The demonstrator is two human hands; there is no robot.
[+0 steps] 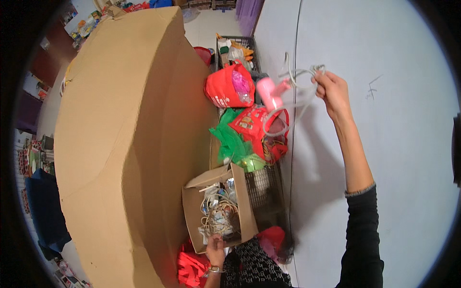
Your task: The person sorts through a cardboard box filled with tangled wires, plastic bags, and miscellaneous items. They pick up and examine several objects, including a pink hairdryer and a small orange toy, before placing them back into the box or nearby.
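Note:
My right hand is raised against the pale wall, its fingers pinched on a white power cord near the plug. A pink hair dryer, slightly blurred, hangs in the air from the looped cord, above the red bags. Low in the view, my left hand wears a bracelet and curls its fingers over the near edge of an open cardboard box. Inside the box lies a tangle of cables with several small white and blue items.
A large cardboard carton stands on the left, the pale wall on the right. Between them are a red bag, another red bag, a green bag, a dark crate and a plastic basket.

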